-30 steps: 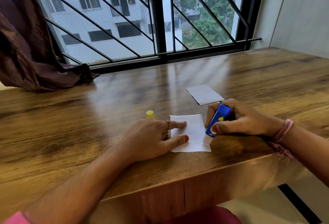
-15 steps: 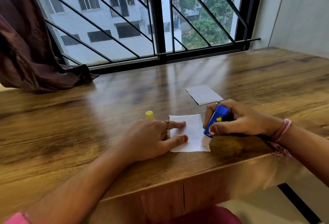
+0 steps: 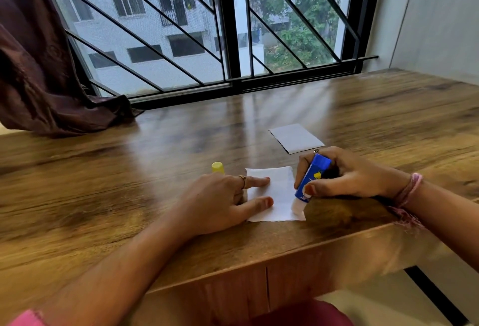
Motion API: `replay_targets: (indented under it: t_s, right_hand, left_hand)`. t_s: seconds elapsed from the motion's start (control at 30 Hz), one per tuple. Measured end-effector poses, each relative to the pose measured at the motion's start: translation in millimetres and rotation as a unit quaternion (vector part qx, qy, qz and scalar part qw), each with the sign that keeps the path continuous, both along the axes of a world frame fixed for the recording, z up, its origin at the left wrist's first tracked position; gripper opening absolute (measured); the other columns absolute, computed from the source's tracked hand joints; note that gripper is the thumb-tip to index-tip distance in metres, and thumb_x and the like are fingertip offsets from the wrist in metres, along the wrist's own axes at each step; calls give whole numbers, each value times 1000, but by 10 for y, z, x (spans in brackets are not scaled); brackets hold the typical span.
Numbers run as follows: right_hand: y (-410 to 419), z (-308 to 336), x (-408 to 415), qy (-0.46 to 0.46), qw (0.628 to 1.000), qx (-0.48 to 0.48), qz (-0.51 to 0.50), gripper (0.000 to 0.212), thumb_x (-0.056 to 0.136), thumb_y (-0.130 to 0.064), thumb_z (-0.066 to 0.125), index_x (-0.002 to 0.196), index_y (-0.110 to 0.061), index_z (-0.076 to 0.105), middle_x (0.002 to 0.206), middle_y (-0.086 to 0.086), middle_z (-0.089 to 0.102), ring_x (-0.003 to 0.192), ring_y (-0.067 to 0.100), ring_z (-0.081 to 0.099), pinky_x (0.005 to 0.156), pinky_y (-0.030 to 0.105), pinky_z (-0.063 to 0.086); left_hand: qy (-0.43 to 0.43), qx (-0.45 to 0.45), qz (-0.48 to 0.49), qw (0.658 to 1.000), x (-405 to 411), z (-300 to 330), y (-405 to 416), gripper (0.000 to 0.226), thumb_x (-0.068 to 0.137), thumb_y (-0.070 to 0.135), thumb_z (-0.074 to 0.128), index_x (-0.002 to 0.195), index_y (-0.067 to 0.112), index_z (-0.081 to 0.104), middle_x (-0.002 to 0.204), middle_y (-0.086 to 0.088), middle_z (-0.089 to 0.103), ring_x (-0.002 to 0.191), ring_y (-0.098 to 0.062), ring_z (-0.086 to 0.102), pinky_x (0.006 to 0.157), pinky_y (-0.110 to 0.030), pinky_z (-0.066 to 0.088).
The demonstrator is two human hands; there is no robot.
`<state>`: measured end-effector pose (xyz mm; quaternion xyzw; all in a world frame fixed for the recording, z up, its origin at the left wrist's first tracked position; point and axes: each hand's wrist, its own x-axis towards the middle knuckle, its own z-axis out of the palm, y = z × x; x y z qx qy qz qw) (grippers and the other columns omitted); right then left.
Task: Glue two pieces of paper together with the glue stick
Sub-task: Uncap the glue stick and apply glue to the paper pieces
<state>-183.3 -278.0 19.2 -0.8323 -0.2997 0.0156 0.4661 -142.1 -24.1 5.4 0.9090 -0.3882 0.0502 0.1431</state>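
Wood table w/ near paper pinned flat by left hand, fingers straight; right hand grips blue glue stick, tip on paper's right edge; 2nd paper behind; yellow cap.

Near sheet: on the table by its front edge, between our hands.
Left hand: on its left part.
Glue stick: tilted onto its right edge (in our right hand).
Second sheet: behind, apart.
Cap: behind our left hand.
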Motion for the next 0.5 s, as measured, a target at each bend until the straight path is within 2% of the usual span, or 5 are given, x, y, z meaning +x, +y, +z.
replay_targets:
  t_s: [0.1, 0.17, 0.27, 0.37, 0.5]
  right_hand:
    - [-9, 11, 1, 6, 1000, 6, 7, 15, 77, -11, 64, 80, -26, 67, 70, 6, 63, 64, 34, 55, 60, 39, 44]
    - [-16, 7, 6, 9, 1000, 8, 2, 10, 77, -13, 64, 81, -21, 66, 73, 14, 64, 65, 37, 56, 62, 42, 46]
    - [-15, -11, 14, 4, 1000, 2, 13, 12, 77, -11, 64, 81, -22, 67, 70, 3, 65, 62, 18, 58, 59, 28, 46]
    - [-50, -16, 23, 18, 999, 22, 27, 5, 76, -19, 67, 78, -24, 68, 68, -3, 64, 62, 10, 57, 60, 21, 45]
    - [-115, -46, 88, 3, 982, 190, -14, 11, 77, -21, 61, 81, -18, 71, 66, -5, 63, 55, 5, 52, 51, 14, 42]
  left_hand:
    - [-1, -4, 0, 1000, 1, -3, -2, 50, 81, 73, 40, 125, 52, 51, 48, 8, 42, 58, 5, 50, 47, -14, 26]
    - [0, -5, -2, 1000, -1, -3, -4, 49, 82, 72, 40, 125, 52, 51, 47, 8, 42, 58, 6, 50, 47, -14, 27]
    - [-2, -3, -2, 1000, -6, 4, -8, 50, 82, 72, 40, 127, 52, 49, 48, 9, 43, 60, 7, 51, 48, -14, 28]
    - [0, -19, 4, 1000, -27, 4, -10, 49, 82, 70, 43, 125, 50, 52, 46, 10, 43, 58, 8, 51, 48, -13, 30]
    - [-21, -47, 15, 999, -81, -7, -17, 46, 82, 68, 46, 119, 44, 58, 45, 10, 42, 54, 5, 50, 48, -14, 31]
